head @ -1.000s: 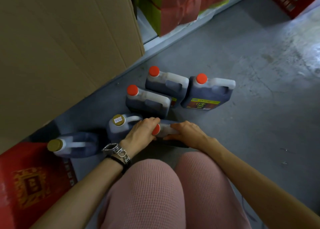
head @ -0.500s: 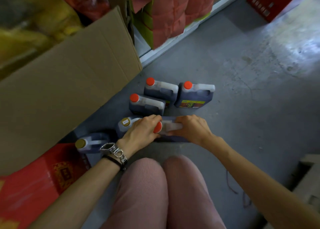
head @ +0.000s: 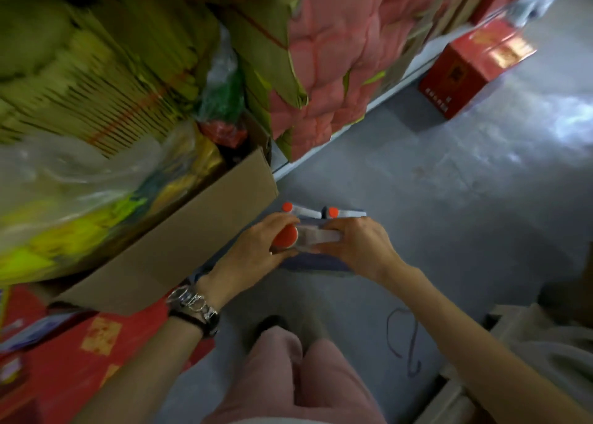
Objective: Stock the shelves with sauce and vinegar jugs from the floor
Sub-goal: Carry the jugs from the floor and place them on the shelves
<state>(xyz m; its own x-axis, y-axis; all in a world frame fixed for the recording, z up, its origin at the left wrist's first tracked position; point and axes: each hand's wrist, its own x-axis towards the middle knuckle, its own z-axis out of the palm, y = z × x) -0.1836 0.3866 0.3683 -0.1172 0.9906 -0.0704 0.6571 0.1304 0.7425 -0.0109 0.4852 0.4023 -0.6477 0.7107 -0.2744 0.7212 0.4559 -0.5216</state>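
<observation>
Both hands hold one dark sauce jug (head: 316, 260) with an orange cap (head: 286, 235), lifted off the grey floor in front of my knees. My left hand (head: 260, 247) grips it around the cap end. My right hand (head: 359, 247) grips its pale handle. Behind the held jug, two more orange-capped jugs (head: 333, 213) stand on the floor, mostly hidden by my hands. The other jugs are out of sight behind the cardboard flap and my arms. The shelves (head: 321, 70) at the top hold stacked pink and green packages.
An open cardboard box (head: 179, 240) full of bagged goods sits at the left, over red cartons (head: 96, 353). Another red carton (head: 468, 67) stands on the floor at the upper right. Pale boxes (head: 513, 359) lie at the lower right. A cord (head: 404, 343) lies on the floor.
The held jug has come up off the floor between both hands. My head has risen and tilted up, so the shelves now fill the top and the floor jugs look smaller.
</observation>
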